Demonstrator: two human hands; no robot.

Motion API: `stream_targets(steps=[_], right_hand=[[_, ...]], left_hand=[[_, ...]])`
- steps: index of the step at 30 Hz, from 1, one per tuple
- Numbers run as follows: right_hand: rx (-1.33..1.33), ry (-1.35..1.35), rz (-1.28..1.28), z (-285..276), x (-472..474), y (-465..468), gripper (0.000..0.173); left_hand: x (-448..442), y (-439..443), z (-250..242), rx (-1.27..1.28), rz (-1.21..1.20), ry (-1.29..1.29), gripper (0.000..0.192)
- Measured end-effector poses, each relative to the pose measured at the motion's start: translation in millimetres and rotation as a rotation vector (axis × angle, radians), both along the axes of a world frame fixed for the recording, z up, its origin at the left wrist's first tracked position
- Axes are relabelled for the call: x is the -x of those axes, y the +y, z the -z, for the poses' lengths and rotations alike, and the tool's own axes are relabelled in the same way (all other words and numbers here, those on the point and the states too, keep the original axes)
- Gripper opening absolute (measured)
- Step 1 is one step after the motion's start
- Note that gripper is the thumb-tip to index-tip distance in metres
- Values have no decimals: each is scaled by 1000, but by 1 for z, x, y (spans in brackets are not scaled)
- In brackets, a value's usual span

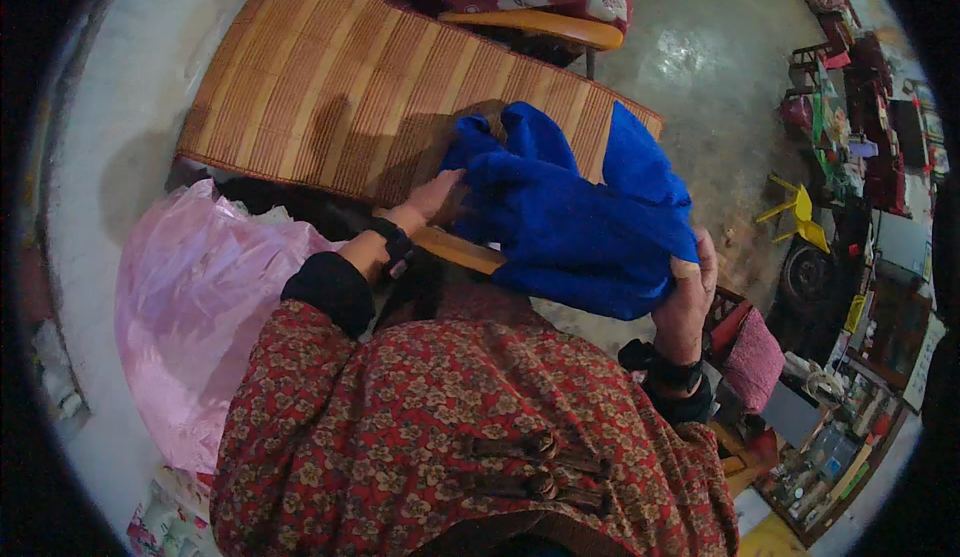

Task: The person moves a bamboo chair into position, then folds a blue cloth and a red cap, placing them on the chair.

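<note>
A royal-blue cloth (570,219), perhaps a garment, spreads between my hands in loose folds with raised edges at the top. My left hand (439,195) is at its left end; the fingers are blurred and partly lost against the cloth, so their hold cannot be told. The lower right edge of the cloth is pinched in my right hand (688,287), thumb against fingers. Under and beyond the cloth lies a striped bamboo mat (315,77) on a low bench or bed.
A large pink plastic bag (187,332) stands at the left. Beyond the mat is a wooden-edged seat (540,24) with a maroon patterned cover. At the right are a yellow stool (802,216), a wheel (808,273), a pink cushion (754,362) and cluttered shelves.
</note>
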State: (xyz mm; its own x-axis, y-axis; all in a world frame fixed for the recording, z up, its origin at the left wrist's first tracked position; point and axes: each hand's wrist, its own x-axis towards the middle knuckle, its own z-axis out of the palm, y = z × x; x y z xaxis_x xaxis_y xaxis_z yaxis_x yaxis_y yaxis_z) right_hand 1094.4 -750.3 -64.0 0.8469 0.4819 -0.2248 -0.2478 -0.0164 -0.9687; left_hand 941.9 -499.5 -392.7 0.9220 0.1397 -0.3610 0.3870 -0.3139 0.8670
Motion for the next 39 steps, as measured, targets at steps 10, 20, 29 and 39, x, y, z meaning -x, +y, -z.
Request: stream_targets(steps=[10, 20, 29, 39], right_hand=[[-208, -34, 268, -35, -5, -30, 32], [-300, 108, 250, -29, -12, -50, 48], [-308, 73, 299, -39, -7, -46, 47], [296, -496, 96, -8, -127, -52, 28]], left_hand=[[-80, 0, -107, -19, -272, -273, 32], [-54, 25, -129, 32, -412, -88, 55], [-34, -38, -93, -136, 263, -252, 46], [-97, 68, -152, 495, -1035, -188, 23]])
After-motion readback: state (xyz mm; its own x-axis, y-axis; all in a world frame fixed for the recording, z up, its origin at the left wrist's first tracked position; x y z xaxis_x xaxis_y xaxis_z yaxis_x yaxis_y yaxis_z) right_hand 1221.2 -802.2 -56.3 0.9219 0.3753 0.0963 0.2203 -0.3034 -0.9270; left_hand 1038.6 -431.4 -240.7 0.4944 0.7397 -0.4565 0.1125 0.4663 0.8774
